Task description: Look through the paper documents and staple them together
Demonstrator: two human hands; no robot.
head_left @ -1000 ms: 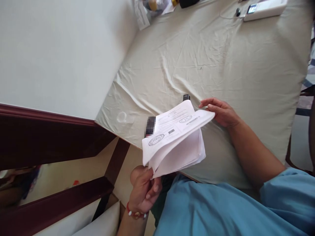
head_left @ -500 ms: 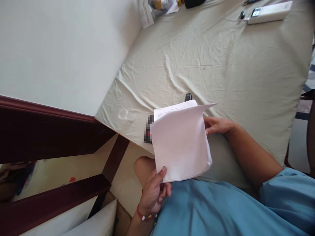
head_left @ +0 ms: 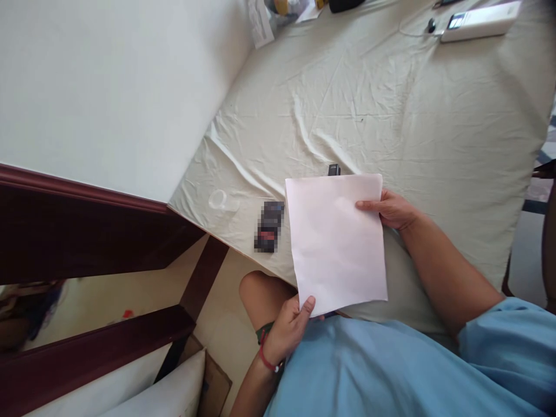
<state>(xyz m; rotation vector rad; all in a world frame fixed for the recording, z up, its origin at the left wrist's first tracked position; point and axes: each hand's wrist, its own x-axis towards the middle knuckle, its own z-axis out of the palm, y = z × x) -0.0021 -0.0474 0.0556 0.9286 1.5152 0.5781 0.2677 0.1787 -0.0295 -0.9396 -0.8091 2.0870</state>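
Left hand nearly closed, thumb on top, pinching the near left corner of the white papers just over the blue shirt. Papers sit between both hands, blank face up, fairly flat, mostly above the desk edge – can't tell if they rest on it; sheet count hidden. Right hand grips the far right edge, thumb laid flat on top, other fingers mostly hidden underneath.

Change from half a second ago: the right thumb is now on top, the loose top flap is down and no print shows – so the papers look squared and held from both sides. Dark item, pixelated, is now fully uncovered just left of them.

Further out: clear plastic container left of the dark item; small black object right by the papers' far edge. Far end: white device with thin cable, plastic bag by the wall.
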